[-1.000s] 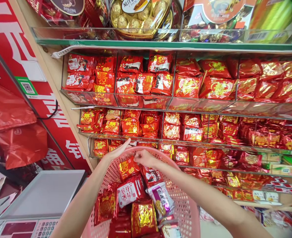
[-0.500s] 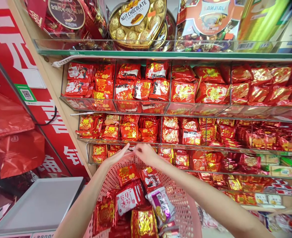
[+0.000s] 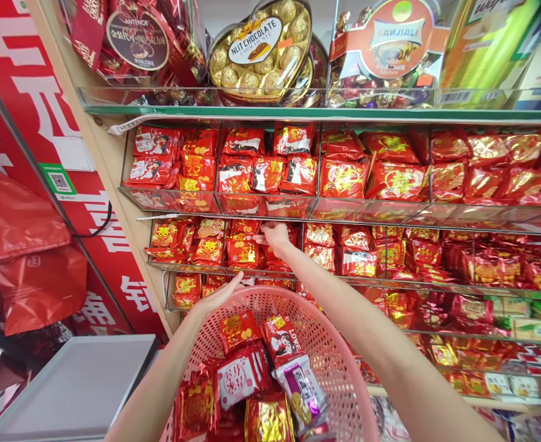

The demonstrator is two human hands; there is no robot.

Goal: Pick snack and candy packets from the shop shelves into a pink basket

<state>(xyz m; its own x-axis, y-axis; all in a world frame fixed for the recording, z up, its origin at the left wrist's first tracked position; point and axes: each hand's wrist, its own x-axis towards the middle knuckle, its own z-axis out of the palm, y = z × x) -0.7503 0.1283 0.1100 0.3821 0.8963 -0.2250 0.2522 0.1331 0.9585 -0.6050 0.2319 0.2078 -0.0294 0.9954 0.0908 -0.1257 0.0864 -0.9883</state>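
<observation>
A pink perforated plastic basket (image 3: 344,374) is tilted below me, with several wrapped snack packets in it, among them a red "LOVE" packet (image 3: 282,341), a white and purple packet (image 3: 301,390) and a gold and red packet (image 3: 269,417). My left hand (image 3: 219,296) lies along the basket's far left rim, thumb side up; its lower fingers are hidden. Beyond the rim, my right hand (image 3: 275,236) reaches into a second-row shelf compartment. Its fingers are spread and slightly bent at the red packets (image 3: 243,252) there, with no packet plainly lifted.
Clear-fronted shelf rows (image 3: 265,205) hold many red and gold packets. Above, a glass shelf (image 3: 298,112) carries a heart-shaped chocolate box (image 3: 261,61) and bagged sweets. At left are a grey flat tray-like surface (image 3: 81,380), red bags (image 3: 40,282) and a red sign panel (image 3: 22,55).
My right hand has left the basket's far rim and moved up and forward to the second-row packets. My left hand stays at the rim. The view has shifted slightly.
</observation>
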